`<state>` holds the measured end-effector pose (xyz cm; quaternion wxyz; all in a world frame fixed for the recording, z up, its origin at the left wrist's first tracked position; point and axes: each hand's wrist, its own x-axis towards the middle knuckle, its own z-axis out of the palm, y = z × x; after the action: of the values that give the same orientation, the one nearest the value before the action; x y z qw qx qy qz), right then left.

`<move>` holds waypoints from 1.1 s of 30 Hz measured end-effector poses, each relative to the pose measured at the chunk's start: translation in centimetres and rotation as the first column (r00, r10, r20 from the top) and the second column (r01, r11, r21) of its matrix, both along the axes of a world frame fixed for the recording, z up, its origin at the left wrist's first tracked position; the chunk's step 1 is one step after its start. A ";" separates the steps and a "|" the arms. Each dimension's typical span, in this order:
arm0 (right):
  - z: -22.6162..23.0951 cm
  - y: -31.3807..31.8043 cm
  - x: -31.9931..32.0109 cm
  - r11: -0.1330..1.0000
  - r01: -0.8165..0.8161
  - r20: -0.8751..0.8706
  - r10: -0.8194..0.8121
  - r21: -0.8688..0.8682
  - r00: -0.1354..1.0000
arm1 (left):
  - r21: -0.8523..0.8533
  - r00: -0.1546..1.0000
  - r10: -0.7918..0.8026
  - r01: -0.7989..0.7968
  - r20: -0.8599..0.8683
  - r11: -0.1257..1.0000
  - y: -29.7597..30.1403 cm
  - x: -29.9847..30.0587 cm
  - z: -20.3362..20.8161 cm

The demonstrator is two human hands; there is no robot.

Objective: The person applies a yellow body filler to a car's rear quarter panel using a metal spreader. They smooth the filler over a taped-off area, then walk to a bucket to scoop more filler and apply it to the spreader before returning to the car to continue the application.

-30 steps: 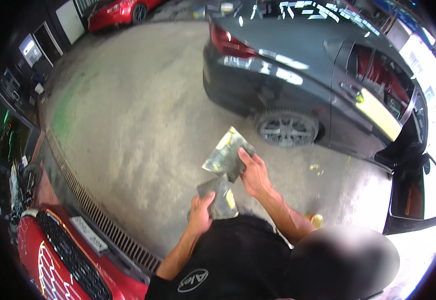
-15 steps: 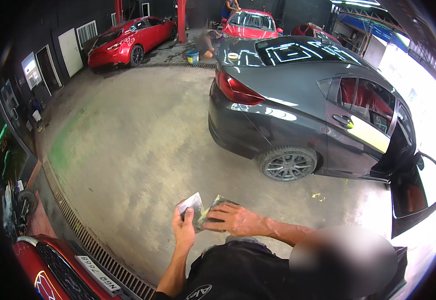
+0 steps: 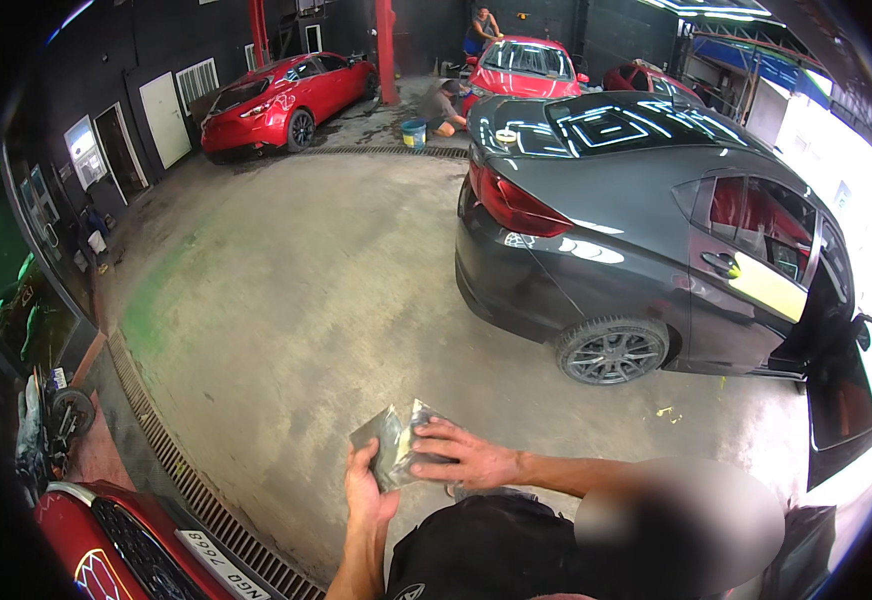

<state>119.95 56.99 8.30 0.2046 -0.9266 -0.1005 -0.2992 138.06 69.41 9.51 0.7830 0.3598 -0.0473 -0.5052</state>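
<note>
Low in the middle of the head view, my left hand [image 3: 367, 492] grips a thin, flat grey plate [image 3: 378, 432] with its thumb along the edge. Pale yellowish paste is smeared where this plate meets a second flat, dark plate [image 3: 433, 412]. My right hand [image 3: 468, 456] is closed over that second plate, its fingers lying across the face. The two plates touch or overlap at their inner edges; which lies in front is hard to make out. A blurred patch covers part of my right arm's side.
A dark grey car [image 3: 596, 240] stands ahead on the right, its front door open and a pale yellow patch [image 3: 766, 287] on its rear door. Red cars stand farther back. Two people are near a blue bucket [image 3: 414, 133]. A red car front [image 3: 106, 540] and floor grating [image 3: 171, 450] lie lower left.
The view has shifted, so the cars sit farther right and lower. My hands have brought the two plates closer together, and the left plate is turned differently.
</note>
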 end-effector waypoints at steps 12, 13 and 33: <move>2.9 -12.4 9.1 0.742 0.280 -0.284 -0.125 0.610 0.951 | 0.156 0.968 0.102 -0.140 0.231 0.978 -13.5 8.8 -6.0; 1.4 -14.8 9.1 0.901 0.295 -0.240 -0.224 0.318 0.945 | 0.126 0.974 0.044 -0.073 0.221 0.989 -15.1 9.6 -6.0; 0.7 -35.0 14.9 0.968 0.165 0.103 -0.187 0.187 0.977 | 0.051 0.979 -0.191 0.194 -0.067 0.980 -40.8 16.0 -0.6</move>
<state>134.82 21.95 8.96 0.2524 -0.8903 -0.0029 -0.3790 154.08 28.65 8.91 0.7209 0.3603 -0.0432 -0.5905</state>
